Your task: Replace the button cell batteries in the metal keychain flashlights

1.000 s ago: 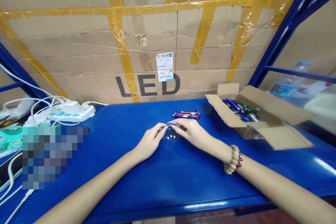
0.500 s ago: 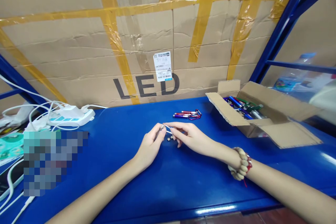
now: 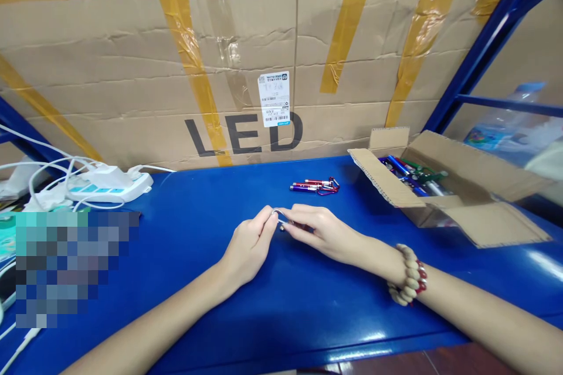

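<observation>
1. Centrally, a silvery metal loop (image 3: 278,211) is held between the two hands, over the blue table (image 3: 281,304).
2. The left hand (image 3: 246,248) pinches one side of it between thumb and fingers.
3. The right hand (image 3: 329,235) has its fingertips narrowed on the other side.
4. Just below them, a small shiny piece (image 3: 282,228) shows, partly hidden.
5. Beyond lie red and purple tubes (image 3: 303,188) with clips.
6. Rightward, an open cardboard box (image 3: 387,181) holds coloured tubes; leftward sits a white power strip (image 3: 136,187).
</observation>
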`<state>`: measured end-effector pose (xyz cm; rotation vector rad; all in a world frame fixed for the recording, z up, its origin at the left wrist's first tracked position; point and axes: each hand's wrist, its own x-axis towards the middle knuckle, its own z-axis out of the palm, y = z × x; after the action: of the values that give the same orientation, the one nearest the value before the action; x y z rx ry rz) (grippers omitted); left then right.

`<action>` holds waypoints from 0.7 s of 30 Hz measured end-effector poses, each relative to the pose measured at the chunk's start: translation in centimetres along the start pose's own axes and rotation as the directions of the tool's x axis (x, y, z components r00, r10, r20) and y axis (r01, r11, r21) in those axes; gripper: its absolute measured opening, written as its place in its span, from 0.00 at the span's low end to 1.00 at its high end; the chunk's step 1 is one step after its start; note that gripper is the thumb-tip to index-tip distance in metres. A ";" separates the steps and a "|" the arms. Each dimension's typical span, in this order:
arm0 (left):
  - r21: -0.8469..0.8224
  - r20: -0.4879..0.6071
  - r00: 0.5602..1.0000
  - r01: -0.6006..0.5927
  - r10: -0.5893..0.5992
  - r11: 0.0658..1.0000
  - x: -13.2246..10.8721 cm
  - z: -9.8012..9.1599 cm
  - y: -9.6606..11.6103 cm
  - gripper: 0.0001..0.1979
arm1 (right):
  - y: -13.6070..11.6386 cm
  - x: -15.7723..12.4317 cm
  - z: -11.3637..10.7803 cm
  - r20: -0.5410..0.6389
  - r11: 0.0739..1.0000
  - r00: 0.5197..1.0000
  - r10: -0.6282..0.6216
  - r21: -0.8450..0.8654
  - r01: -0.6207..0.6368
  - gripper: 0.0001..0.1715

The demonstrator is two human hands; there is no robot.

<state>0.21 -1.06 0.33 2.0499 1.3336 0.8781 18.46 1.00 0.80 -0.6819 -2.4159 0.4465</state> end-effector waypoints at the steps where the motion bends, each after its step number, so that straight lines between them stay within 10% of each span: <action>1: 0.002 0.004 1.000 -0.005 0.005 1.000 0.0 0.0 0.1 0.15 | 0.0 0.0 0.0 0.001 1.000 1.000 -0.002 0.002 0.002 0.20; 21: 0.042 0.058 0.998 -0.037 0.034 0.998 -0.2 0.2 -0.1 0.14 | 0.0 0.0 0.0 -0.030 0.862 0.987 -0.158 -0.491 0.123 0.15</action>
<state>0.26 -1.21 0.11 2.1212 1.2996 0.8064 18.47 1.02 0.80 -0.7041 -2.5045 -0.2628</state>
